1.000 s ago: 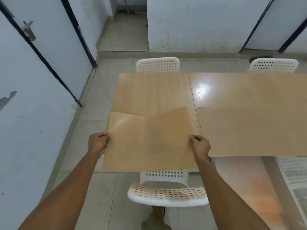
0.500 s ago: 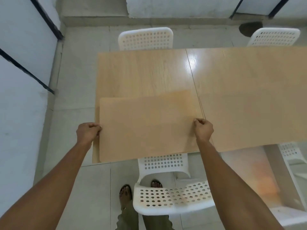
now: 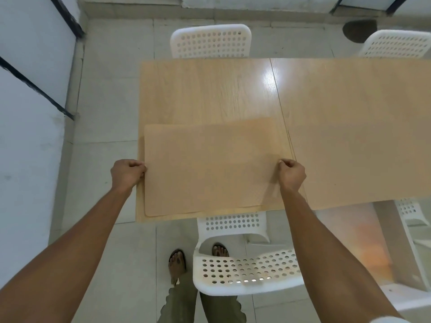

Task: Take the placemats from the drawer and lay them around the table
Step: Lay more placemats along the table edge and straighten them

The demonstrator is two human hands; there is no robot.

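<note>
Two light wood-grain tabletops pushed together make the long table (image 3: 210, 89), seam running just right of the work spot. Second tan mat (image 3: 354, 164) seems to lie flat right of the seam, edges hard to tell from the wood. Four white perforated plastic chairs: two at the far side, one (image 3: 245, 264) tucked under the near edge in front of the person, a part of one at right. Tan rectangular flexible placemat (image 3: 210, 166) lies at the near left corner of the table, near edge just inside the table edge, left edge just inside the table's left edge. Left hand (image 3: 127, 174) fingers curled, pinching the mat's left edge. Right hand (image 3: 292, 174) likewise curled, pinching the right edge.

Step in hand looks like final seating. Do it well: square the long edge parallel to the table front, keep it clear of the seam, press flat, release both sides together so it doesn't skew.
</note>
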